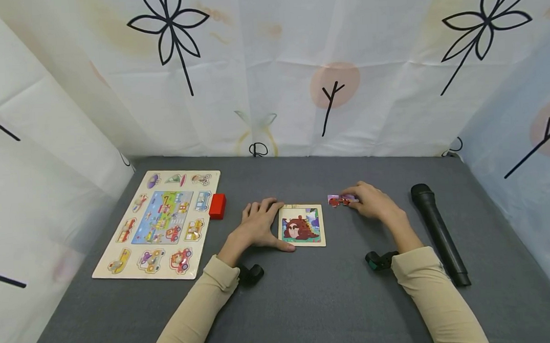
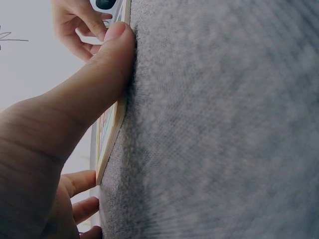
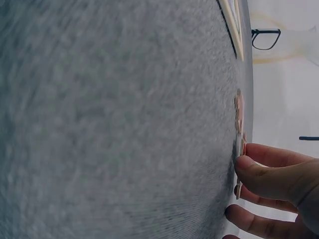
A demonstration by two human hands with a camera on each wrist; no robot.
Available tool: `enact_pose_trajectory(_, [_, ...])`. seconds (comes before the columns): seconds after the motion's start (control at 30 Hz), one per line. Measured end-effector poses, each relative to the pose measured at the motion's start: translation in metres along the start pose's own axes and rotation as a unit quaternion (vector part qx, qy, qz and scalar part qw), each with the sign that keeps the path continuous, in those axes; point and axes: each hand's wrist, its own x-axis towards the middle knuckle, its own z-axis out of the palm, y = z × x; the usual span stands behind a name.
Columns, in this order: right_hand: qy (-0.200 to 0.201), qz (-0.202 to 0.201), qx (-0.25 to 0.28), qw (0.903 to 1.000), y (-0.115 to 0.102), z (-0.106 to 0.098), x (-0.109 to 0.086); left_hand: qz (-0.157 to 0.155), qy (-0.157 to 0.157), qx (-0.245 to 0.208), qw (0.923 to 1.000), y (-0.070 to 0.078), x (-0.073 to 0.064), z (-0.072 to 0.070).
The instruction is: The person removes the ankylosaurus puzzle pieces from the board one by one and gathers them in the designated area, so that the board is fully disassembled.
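Note:
A small square jigsaw board (image 1: 301, 225) with a pale wooden border lies near the table's middle, showing a reddish-brown animal picture. My left hand (image 1: 260, 227) spreads along its left side. The thumb (image 2: 107, 74) rests along the near edge and the index fingertip touches the far left corner. To the board's right, my right hand (image 1: 373, 200) pinches a small purple and red puzzle piece (image 3: 238, 189) between thumb and forefinger. Another similar puzzle piece (image 1: 333, 200) lies just left of it, overlapping or touching; I cannot tell which.
A large wooden vehicle puzzle board (image 1: 121, 237) lies at the left, with a red block (image 1: 217, 206) by its right edge. A black microphone (image 1: 441, 236) lies right of my right arm. Patterned white cloth (image 1: 274, 48) walls the back and sides of the grey table (image 1: 304, 303).

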Motion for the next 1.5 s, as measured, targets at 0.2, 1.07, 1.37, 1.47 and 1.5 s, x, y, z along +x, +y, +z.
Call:
enact_pose_trajectory(0.2, [0.000,0.011,-0.004,0.9999,0.002,0.001,-0.001,0.000,0.000,0.001,1.0000,0.000,0.000,0.000])
enact_pose_trajectory(1.07, [0.007,0.014,-0.004,0.9999,0.003,0.004,0.000,-0.002,-0.001,-0.004,1.0000,-0.001,0.000,0.001])
enact_pose_trajectory(1.37, [0.025,0.019,-0.003,0.9995,-0.002,0.003,0.000,-0.006,0.004,0.001,1.0000,-0.002,0.004,0.004])
enact_pose_trajectory(1.47, [0.025,0.017,-0.003,0.9995,-0.007,0.002,0.001,-0.008,0.002,0.003,1.0000,-0.003,0.004,0.004])
enact_pose_trajectory(1.5, [0.024,0.015,-0.003,0.9996,-0.010,0.001,0.001,-0.007,0.004,0.004,1.0000,-0.003,0.004,0.004])
